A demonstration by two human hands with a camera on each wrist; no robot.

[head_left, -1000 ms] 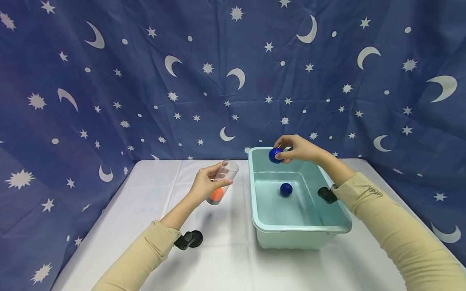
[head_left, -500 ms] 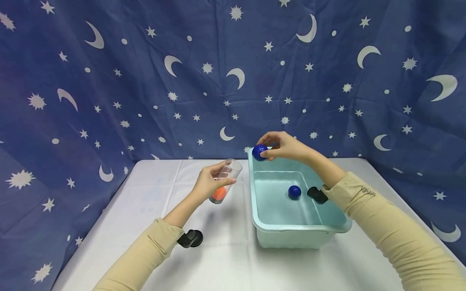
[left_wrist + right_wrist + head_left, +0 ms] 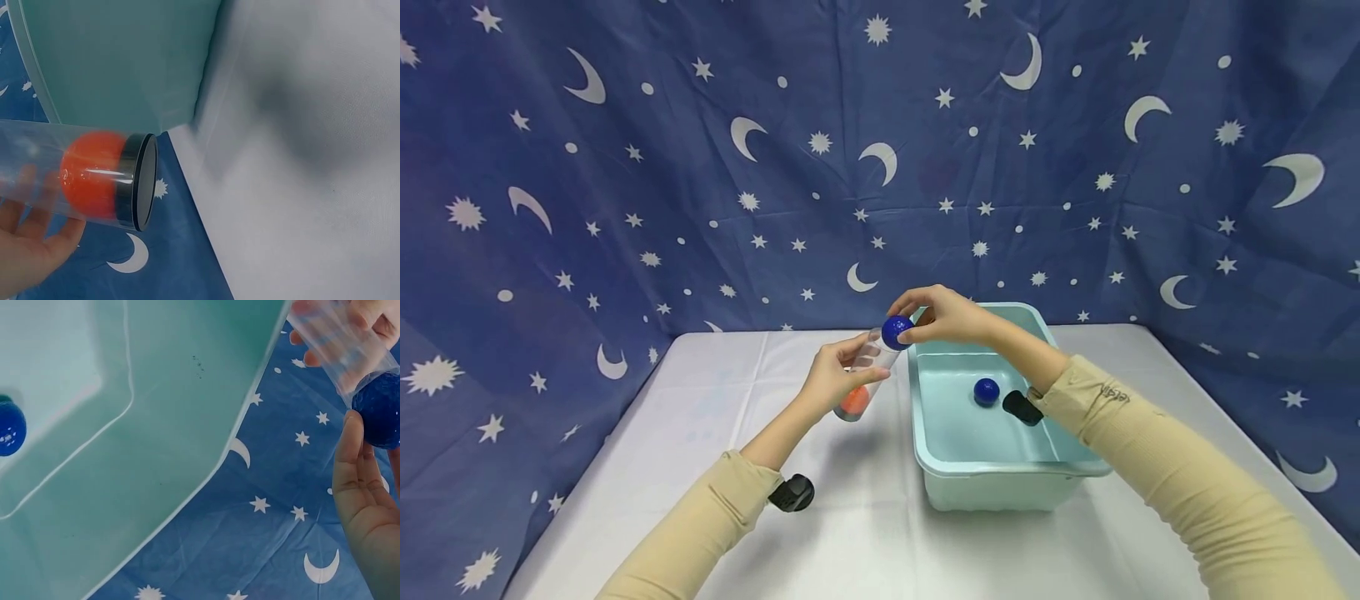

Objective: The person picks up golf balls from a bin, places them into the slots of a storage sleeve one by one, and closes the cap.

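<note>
My left hand (image 3: 837,375) grips a clear tube (image 3: 37,153) tilted above the table, its mouth up and to the right. An orange ball (image 3: 94,175) sits at the tube's dark-capped bottom end. Between thumb and fingers of my right hand (image 3: 946,317) is a dark blue ball (image 3: 897,332), right at the tube's mouth. In the right wrist view this blue ball (image 3: 379,411) overlaps the rim of the tube. A second blue ball (image 3: 987,392) lies on the floor of the pale teal tub (image 3: 1000,487).
The tub stands right of centre on a white-covered table (image 3: 820,550). Its near left rim is close to the tube. A blue curtain (image 3: 715,167) with moons and stars hangs behind. Black cameras are strapped at both wrists.
My right hand has carried the blue ball left from over the tub to the tube's mouth. The left hand with the tube has shifted slightly right. The other blue ball has rolled about in the tub.
</note>
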